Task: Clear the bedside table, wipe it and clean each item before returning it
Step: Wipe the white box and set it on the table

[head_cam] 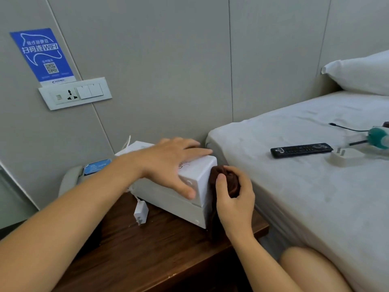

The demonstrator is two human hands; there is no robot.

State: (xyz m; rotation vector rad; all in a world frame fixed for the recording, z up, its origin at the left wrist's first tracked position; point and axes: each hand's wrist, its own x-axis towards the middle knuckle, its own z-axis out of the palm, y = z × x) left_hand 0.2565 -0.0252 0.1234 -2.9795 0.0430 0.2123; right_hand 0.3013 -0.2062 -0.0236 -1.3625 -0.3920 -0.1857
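Hands both on the white box, which sits mid-frame on the dark wood bench, its right end close to the bed. L hand lies flat on the box top, fingers straight and spread toward 2 o'clock, thumb down over the near face. R hand grips a bunched dark brown cloth, fingers curled round it, pressing it against the box's right end face; more cloth hangs down to the bench edge at 5 o'clock of the box.

White charger plug w/ its cable lies on the bench just beside the box's near-left side, at 8 o'clock of it. Behind the L forearm, at 9–10 o'clock, a grey desk phone w/ a blue card on it; partly hidden, so can't tell more.

On the bed at 3 o'clock: black TV remote, white plug adapter just right of it, a teal-handled item cut off by frame edge, thin black cable beyond. White pillow at 1–2 o'clock.

Wall at 10 o'clock: white socket and switch panel, blue WiFi QR sign tucked above it. Bare knee at 5 o'clock.
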